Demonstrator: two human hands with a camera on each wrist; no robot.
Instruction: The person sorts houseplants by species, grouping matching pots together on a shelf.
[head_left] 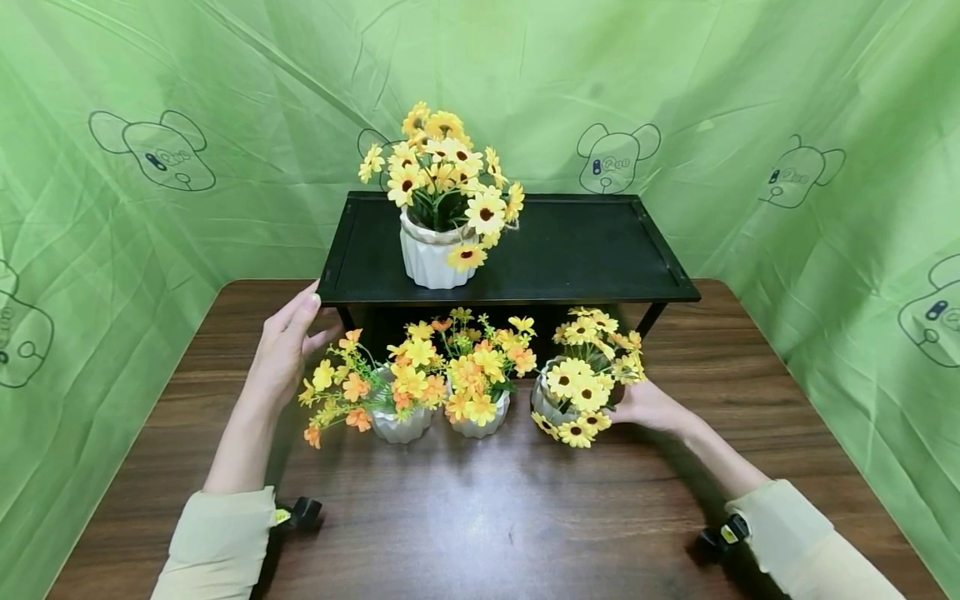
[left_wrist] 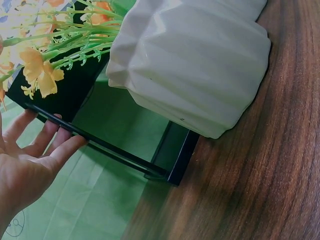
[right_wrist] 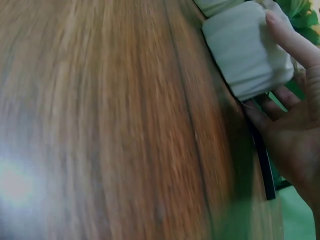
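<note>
Creased green cloth is hanging behind and on both sides of a brown wooden table, and outlined animal heads with rounded ears are showing on the cloth, some bearing small lettering. A white glare is shining on the table's near part, where streaky grain is running crosswise.

Flowerpots and shelf on table

The shelf stands on the desk. One plant sits on the shelf, left of its middle; three plants line up before the shelf; the curtain hangs behind the shelf.
</note>
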